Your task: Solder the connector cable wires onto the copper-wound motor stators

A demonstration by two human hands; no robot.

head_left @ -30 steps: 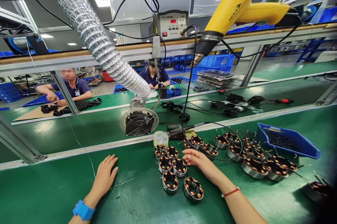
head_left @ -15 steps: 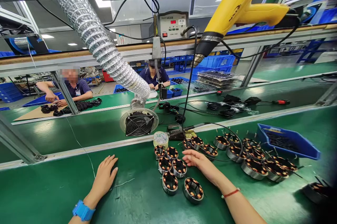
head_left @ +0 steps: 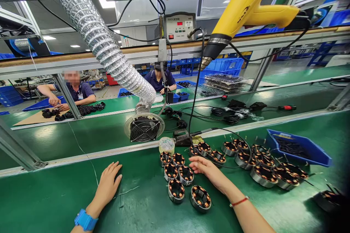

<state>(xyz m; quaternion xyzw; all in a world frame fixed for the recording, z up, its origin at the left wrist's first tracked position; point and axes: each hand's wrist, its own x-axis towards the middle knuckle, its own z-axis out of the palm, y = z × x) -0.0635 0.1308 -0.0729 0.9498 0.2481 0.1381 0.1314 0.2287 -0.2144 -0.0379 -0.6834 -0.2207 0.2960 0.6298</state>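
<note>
Head view: far cables (head_left: pixel 232 119) slide left, but the stators (head_left: pixel 186 183) stay put, so work here seems paused; left hand (head_left: pixel 109 182) lies flat, right hand (head_left: pixel 204 168) curls loosely beside them, both empty.

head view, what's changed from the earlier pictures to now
The coiled black cables and red-and-black elongated piece beyond the silver metal rail shifted left. Nothing was visibly grasped or released. The bare left hand, bare right hand and silver copper-wound rings stayed put.
</note>
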